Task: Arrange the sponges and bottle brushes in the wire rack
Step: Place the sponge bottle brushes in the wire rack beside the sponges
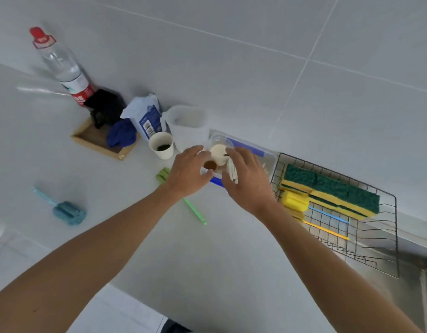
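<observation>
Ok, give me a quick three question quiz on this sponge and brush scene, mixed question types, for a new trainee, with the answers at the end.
1. True or false: the yellow bottle brush already lies inside the wire rack.
2. Multiple choice: where is the blue bottle brush? A) in the rack B) on the counter, left of both hands C) in the wooden tray
3. Fill in: the green bottle brush lies on the counter, partly hidden under the ___ hand.

Key
1. True; it lies beside the green and yellow sponges.
2. B
3. Left; the left hand covers part of the brush.
</observation>
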